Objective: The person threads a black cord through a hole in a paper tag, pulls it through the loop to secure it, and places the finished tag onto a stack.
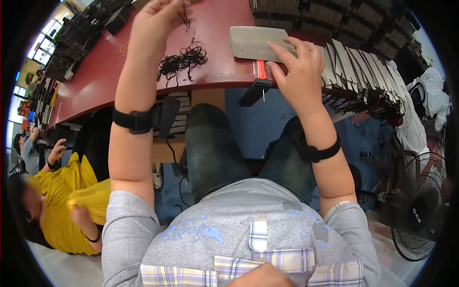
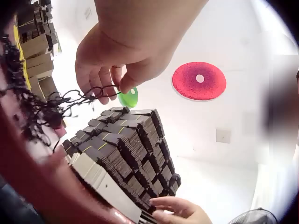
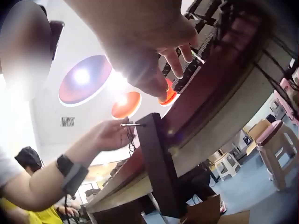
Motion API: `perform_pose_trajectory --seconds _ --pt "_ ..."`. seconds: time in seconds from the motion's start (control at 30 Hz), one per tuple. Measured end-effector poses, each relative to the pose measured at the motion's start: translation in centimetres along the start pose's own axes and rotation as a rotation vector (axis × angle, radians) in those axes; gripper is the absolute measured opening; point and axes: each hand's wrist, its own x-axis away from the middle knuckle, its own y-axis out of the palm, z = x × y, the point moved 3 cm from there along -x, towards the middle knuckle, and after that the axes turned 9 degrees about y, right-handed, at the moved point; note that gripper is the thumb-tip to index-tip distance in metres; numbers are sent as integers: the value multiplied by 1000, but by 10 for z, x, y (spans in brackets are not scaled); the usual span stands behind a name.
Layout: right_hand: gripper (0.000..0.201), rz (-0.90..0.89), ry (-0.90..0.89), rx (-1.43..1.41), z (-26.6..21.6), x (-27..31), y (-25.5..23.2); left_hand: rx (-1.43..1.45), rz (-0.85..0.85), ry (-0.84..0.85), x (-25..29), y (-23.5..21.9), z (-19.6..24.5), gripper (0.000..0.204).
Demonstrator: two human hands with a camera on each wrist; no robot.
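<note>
My left hand [image 1: 154,25] is raised over the far left of the table and pinches a thin black cord [image 2: 74,97] between thumb and fingertips. A tangled pile of black cords [image 1: 184,63] lies below it on the red tabletop. My right hand [image 1: 302,67] has its fingers loosely spread at the right end of a stack of pale grey cards [image 1: 258,43], index fingertip right over the top card. Below its thumb, a red piece [image 1: 261,70] sits at the table edge, beside a black block [image 1: 256,92] with a thin metal pin [image 1: 263,95] sticking out.
A row of pale cards with black cords [image 1: 361,71] stands on the right. Tall stacks of dark cards [image 1: 306,16] rise at the back. A person in yellow [image 1: 71,201] sits to the left, and a black fan [image 1: 416,210] stands at the right.
</note>
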Motion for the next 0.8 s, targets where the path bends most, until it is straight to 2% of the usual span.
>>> perform_pose_trajectory --seconds 0.03,0.1,0.17,0.2,0.3,0.33,0.43,0.47,0.57,0.7,0.77,0.8 --pt "33 5 -22 46 0 -2 4 43 -22 46 -7 1 10 21" --pt "36 -12 -15 88 3 0 11 -79 31 30 0 14 23 19" --pt "34 -12 -16 83 6 3 14 5 19 -62 -2 -4 -6 19" --pt "34 4 -27 92 5 3 14 75 19 -83 3 -2 -9 17" --pt "33 46 -43 112 5 6 11 51 56 -155 17 9 -13 16" --pt "32 58 -44 110 4 6 10 48 88 -158 21 13 -13 15" --pt "25 119 -61 72 5 5 8 41 -11 -100 36 29 -6 21" --pt "23 143 -69 53 6 5 8 -17 4 -107 42 37 0 21" --pt "16 34 -52 -73 9 1 4 -119 -74 -187 53 45 7 21" --pt "11 -102 251 -484 2 2 -18 -48 -93 -294 72 52 9 13" --pt "9 -130 445 -748 -7 15 -36 -8 -169 -321 82 52 8 12" --pt "6 -132 395 -846 -7 25 -36 13 -206 -330 90 53 9 12"
